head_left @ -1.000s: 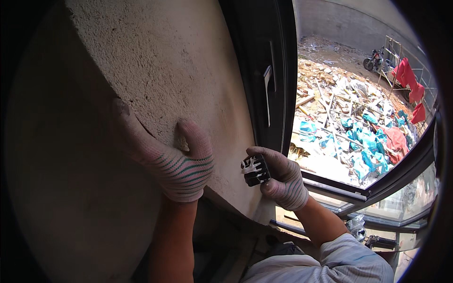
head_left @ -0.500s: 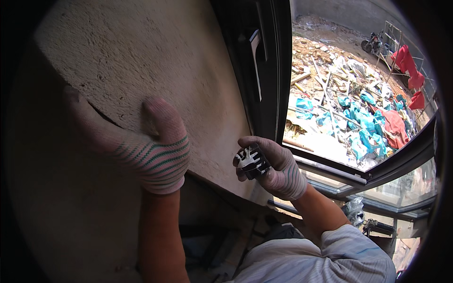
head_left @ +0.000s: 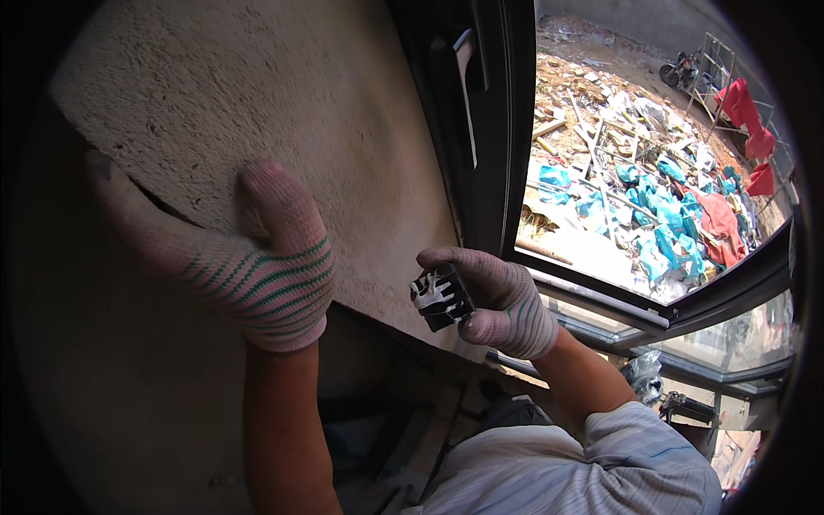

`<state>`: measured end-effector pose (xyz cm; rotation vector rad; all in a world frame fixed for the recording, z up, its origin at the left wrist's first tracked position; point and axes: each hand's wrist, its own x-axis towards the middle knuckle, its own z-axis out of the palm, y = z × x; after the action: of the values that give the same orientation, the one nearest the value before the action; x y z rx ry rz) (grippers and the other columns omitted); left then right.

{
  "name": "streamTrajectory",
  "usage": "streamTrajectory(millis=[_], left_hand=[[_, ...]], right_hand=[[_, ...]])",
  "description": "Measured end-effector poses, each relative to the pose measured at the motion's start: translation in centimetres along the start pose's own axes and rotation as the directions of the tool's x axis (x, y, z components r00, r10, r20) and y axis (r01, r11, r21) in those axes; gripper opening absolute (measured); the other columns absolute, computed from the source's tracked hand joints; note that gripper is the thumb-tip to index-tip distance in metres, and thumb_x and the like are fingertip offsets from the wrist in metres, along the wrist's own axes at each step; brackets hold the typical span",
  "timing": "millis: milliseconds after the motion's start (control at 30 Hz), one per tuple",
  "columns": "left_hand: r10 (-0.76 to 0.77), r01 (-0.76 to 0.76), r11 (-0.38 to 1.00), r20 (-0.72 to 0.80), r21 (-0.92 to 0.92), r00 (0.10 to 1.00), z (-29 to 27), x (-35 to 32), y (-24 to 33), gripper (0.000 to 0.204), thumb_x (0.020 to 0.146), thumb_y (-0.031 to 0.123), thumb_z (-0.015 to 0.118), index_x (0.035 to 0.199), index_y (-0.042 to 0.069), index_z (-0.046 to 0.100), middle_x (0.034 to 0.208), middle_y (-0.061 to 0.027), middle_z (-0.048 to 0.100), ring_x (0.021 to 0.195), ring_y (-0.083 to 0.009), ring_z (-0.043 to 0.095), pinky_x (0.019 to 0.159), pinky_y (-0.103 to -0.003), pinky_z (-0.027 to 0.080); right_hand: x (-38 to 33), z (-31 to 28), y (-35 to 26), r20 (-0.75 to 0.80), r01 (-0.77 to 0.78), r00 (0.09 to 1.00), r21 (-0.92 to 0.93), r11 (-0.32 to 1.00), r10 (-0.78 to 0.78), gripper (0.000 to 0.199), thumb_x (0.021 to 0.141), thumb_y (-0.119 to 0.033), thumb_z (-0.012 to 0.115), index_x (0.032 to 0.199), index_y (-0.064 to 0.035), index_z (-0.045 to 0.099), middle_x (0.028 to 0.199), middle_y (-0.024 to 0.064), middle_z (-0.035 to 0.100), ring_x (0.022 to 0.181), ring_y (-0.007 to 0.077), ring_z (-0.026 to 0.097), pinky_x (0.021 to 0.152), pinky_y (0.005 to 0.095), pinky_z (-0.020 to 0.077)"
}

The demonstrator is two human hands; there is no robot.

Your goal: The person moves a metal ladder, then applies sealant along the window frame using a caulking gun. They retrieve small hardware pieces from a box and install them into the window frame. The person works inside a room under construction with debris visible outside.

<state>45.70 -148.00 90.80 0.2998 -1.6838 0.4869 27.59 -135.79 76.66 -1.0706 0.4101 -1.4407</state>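
My left hand, in a pink glove with green stripes, lies at the lower edge of a rough plastered wall. Its thumb points up against the wall face, well apart from the fingers, which stretch along the edge; nothing is held in it. A small black, blocky piece with white strips or smears on top sits in my gloved right hand, pinched between thumb and fingers. That hand is held in front of the wall's right end, just below the dark window frame. What the piece is exactly, I cannot make out.
A dark window frame with a metal handle stands right of the wall. Outside lie rubble and blue and red sheeting, with a motorcycle beyond. Clear plastic wrapping lies at lower right.
My left hand has slid a little left along the wall's edge. My right hand has also shifted slightly left with the black piece, turning it a little.
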Motion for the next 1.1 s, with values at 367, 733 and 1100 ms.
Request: streamTrajectory(millis=[367, 733, 1100], left_hand=[[0.014, -0.016, 0.998, -0.030, -0.068, 0.999, 0.5, 0.7, -0.4, 0.078, 0.091, 0.013, 0.064, 0.152, -0.013, 0.022, 0.144, -0.0276, 0.044, 0.132, -0.0353, 0.053, 0.112, -0.048, 0.049], [0.005, -0.004, 0.999, -0.017, 0.047, 1.000, 1.0, -1.0, -0.6, 0.078, 0.091, 0.014, 0.064, 0.152, -0.013, 0.023, 0.144, -0.0275, 0.045, 0.131, -0.0354, 0.053, 0.111, -0.048, 0.049], [-0.014, 0.015, 0.999, -0.028, 0.051, 1.000, 2.0, -2.2, -0.8, 0.078, 0.091, 0.014, 0.065, 0.152, -0.013, 0.024, 0.143, -0.0274, 0.045, 0.131, -0.0354, 0.053, 0.111, -0.047, 0.049]], right_hand=[[1.1, -0.4, -0.5, 0.176, 0.357, 0.929, -0.658, 0.663, -0.326, 0.064, 0.087, -0.025, 0.084, 0.142, -0.0038, 0.058, 0.125, 0.0130, 0.066, 0.113, 0.0251, 0.064, 0.096, 0.0368, 0.0537], [0.6, -0.1, 1.6, 0.038, 0.184, 0.931, -0.907, 0.379, -0.363, 0.063, 0.083, -0.004, 0.081, 0.140, -0.0052, 0.053, 0.130, 0.0177, 0.061, 0.115, 0.0331, 0.061, 0.090, 0.0395, 0.0574], [2.0, -1.5, 3.6, 0.061, 0.136, 0.895, -0.981, 0.140, -0.442, 0.066, 0.084, -0.010, 0.081, 0.142, -0.0016, 0.050, 0.127, 0.0204, 0.061, 0.111, 0.0371, 0.061, 0.094, 0.0442, 0.0530]])
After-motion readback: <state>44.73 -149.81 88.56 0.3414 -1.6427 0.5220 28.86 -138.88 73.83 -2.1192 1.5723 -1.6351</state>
